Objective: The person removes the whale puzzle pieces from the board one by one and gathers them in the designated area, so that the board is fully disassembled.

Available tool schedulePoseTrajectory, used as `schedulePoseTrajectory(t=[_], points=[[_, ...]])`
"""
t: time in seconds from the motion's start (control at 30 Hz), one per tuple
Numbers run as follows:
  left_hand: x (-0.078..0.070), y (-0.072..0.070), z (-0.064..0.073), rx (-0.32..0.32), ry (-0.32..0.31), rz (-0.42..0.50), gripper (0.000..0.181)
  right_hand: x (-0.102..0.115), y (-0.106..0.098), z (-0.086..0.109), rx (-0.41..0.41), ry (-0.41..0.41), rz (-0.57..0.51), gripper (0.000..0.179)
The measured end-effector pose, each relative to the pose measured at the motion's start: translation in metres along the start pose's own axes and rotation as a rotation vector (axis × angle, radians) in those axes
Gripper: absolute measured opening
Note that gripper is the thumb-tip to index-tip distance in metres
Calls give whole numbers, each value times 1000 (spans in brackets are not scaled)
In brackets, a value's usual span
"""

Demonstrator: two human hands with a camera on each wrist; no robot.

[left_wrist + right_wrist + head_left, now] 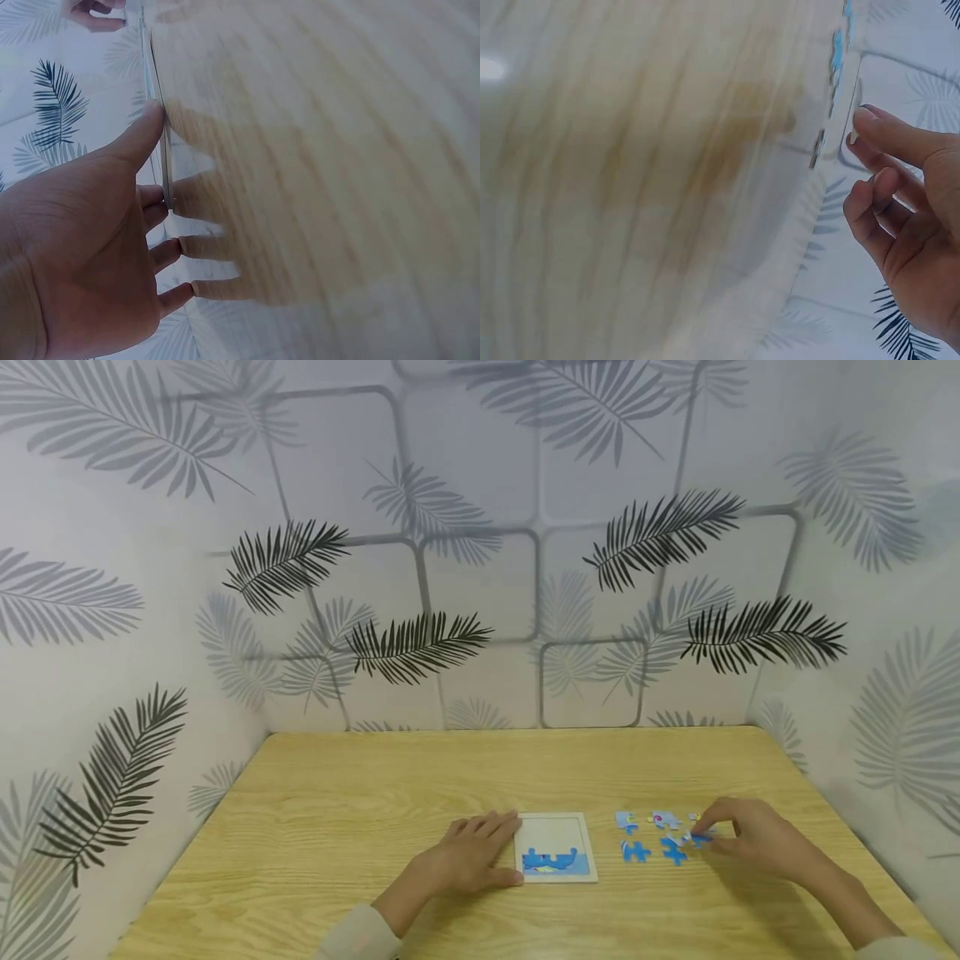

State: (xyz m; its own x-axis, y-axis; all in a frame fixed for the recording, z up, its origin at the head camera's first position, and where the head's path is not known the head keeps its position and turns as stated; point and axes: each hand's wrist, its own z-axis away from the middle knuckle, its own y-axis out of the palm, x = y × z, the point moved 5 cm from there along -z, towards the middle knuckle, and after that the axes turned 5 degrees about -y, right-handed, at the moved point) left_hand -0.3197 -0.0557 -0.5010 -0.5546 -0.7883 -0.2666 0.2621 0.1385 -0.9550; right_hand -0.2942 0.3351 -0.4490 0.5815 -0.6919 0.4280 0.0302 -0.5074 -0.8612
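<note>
A square puzzle tray (553,837) with a pale border lies on the table, its lower part filled with joined blue pieces (551,862). At its left side rests my left hand (468,856), thumb at the near corner and fingers spread toward the far corner. To the right of the tray, my right hand (757,839) pinches a small puzzle piece (854,135) between thumb and index finger, mostly hidden by the fingertips. Under and beside that hand lie several loose jigsaw pieces, among them a blue one (673,852) and a light one with a pink mark (664,819).
The wood-grain table (360,793) meets a leaf-patterned wall (480,677) at the back, with similar walls on both sides. Two more loose pieces, one pale (626,821) and one blue (635,852), lie between the tray and my right hand.
</note>
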Motion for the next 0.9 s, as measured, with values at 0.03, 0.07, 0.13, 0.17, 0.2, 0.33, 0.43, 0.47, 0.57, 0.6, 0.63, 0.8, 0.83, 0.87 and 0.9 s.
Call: schedulePoseTrajectory(t=[0.03,0.07,0.13,0.17,0.2,0.33,0.43,0.47,0.57,0.6,0.63,0.8,0.83,0.87,0.9], points=[[1,1,0,-2,1,-1,84,-3,0,4,17,9,0,22],[1,1,0,-3,2,0,84,-7,1,7,34,20,-9,22],[2,1,0,-6,4,3,84,-12,2,13,46,25,-20,22],[2,1,0,-8,6,5,84,-13,3,14,46,29,-27,23],[2,1,0,-7,7,7,84,-15,4,16,43,33,-35,23],[1,1,0,-6,13,14,83,-18,6,17,44,42,-29,24],[1,1,-1,1,8,10,83,-13,6,12,37,50,4,23],[1,1,-1,3,6,8,83,-10,6,9,32,50,10,22],[1,0,-1,9,-1,-1,83,7,11,-4,23,65,-29,21],[1,0,-1,12,-2,-2,84,14,14,-10,21,52,-50,21],[1,0,-1,15,-2,-3,84,22,19,-16,21,26,-73,21],[1,-1,0,24,-4,7,84,63,47,-48,35,-116,-194,20],[1,-1,0,25,-4,9,84,70,54,-55,42,-130,-215,20],[0,-2,0,26,-4,13,85,77,61,-61,53,-142,-238,20],[0,-2,1,28,-3,19,85,83,68,-67,69,-147,-261,21]])
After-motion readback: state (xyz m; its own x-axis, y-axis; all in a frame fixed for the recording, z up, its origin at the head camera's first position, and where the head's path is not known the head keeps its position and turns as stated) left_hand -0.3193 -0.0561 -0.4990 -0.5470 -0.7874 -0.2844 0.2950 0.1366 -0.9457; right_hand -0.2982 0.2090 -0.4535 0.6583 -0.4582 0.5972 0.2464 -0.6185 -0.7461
